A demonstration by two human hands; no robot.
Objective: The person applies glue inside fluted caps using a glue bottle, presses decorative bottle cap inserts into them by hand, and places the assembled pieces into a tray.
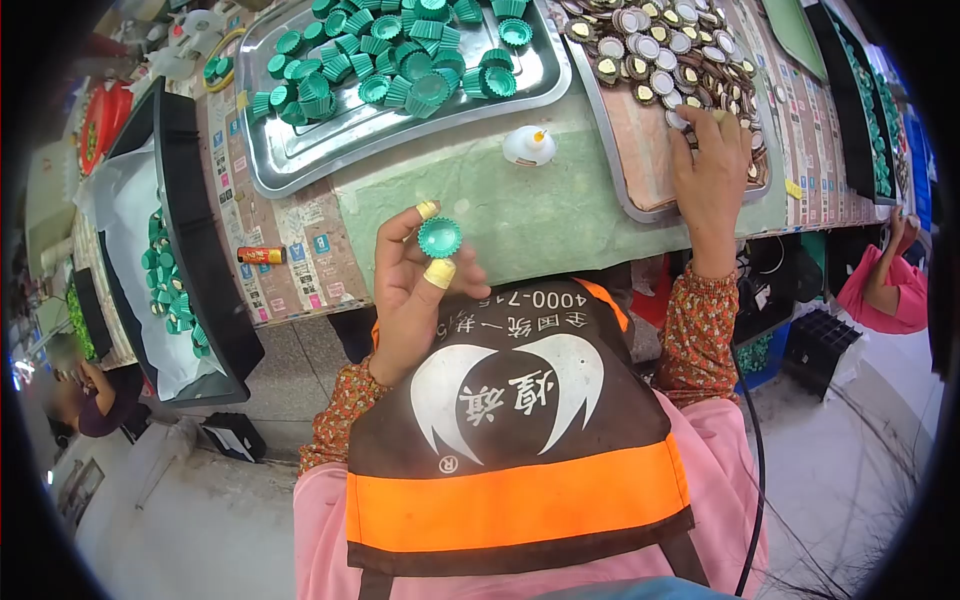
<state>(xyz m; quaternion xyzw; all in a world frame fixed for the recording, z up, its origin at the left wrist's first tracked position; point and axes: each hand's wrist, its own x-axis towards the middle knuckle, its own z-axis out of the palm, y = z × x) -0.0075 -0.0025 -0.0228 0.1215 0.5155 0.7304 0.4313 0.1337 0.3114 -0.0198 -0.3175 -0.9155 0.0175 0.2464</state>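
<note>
My left hand (411,283) is closed in a pinch on a small green fluted cup (440,237), whose hollow side faces up toward me. Yellow tape wraps the tips of its thumb and index finger. On the right, my right hand (713,170) reaches over a metal tray (628,150) and touches small round discs (676,45), some with white faces and some with yellowish centres. Its fingers are bent and slightly apart, with their tips partly hidden against the pile. Many more green cups (427,90) lie heaped in a larger metal tray (300,165).
A white squeeze bottle (529,146) with an orange tip stands between the trays on a green mat (420,195). A small red-and-yellow tube (261,256) lies to the left. Beyond it, a black bin (205,250) holds finished-looking green pieces. Other people (885,280) sit at both sides.
</note>
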